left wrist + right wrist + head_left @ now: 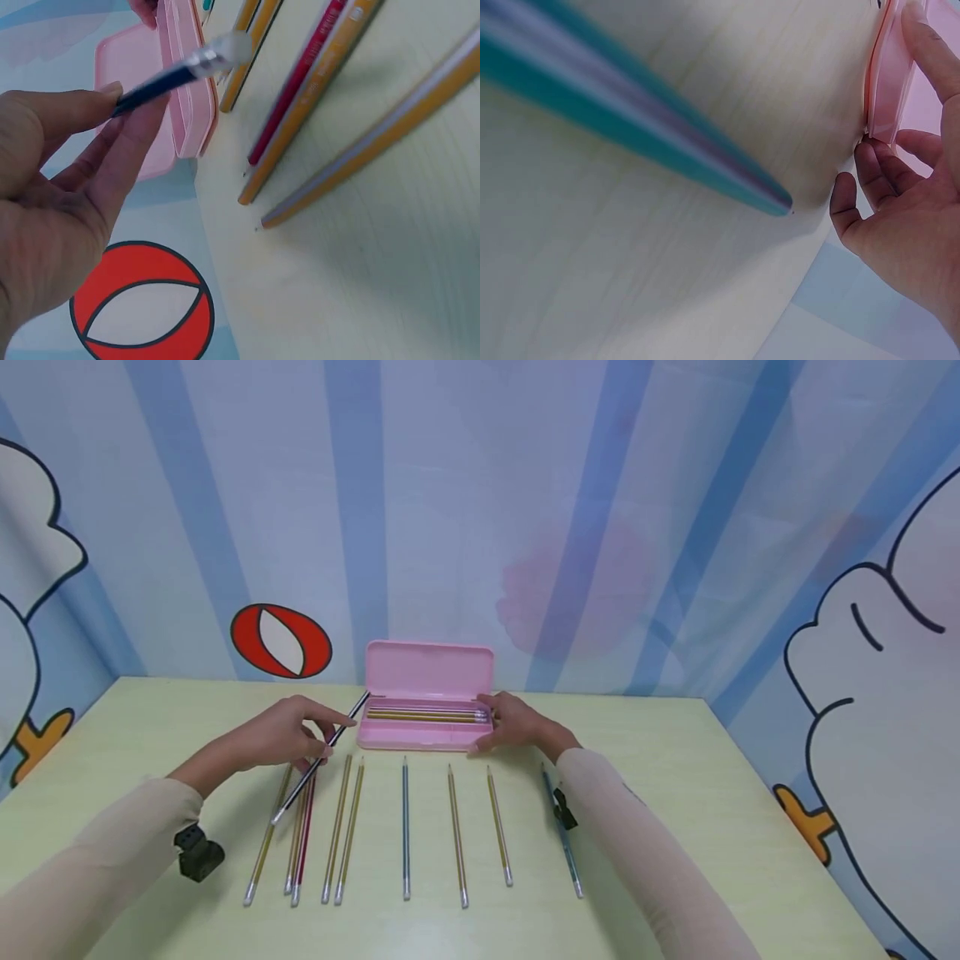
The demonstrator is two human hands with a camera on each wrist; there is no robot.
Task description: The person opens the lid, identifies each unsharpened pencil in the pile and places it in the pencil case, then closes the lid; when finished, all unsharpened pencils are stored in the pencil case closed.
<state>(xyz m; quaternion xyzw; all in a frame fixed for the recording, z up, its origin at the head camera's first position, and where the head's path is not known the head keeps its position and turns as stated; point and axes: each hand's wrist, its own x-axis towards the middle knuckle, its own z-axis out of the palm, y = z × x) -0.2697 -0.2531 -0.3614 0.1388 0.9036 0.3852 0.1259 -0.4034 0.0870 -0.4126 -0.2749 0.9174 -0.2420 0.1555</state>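
Note:
My left hand (pixel 281 735) pinches a dark pencil (pixel 298 795) between thumb and fingers. The pencil slants in the air, its silver end low and toward me, its other end near the left side of a pink pencil case (pixel 429 670). In the left wrist view the silver tip (pixel 225 54) points away from the fingers. The case stands with its lid raised; several pencils (pixel 427 716), one of them yellow, lie inside along its length. At the case's right end, my right hand (pixel 517 724) grips it, thumb on the near side and fingers at the back.
Below the left hand lie yellow pencils (pixel 262 864) and a red pencil (pixel 303 852). A blue pencil (pixel 406 835) and more yellow ones (pixel 457 839) lie before the case. A teal pencil (pixel 570 857) is partly under the right forearm. A printed curtain (pixel 450 510) hangs behind the table.

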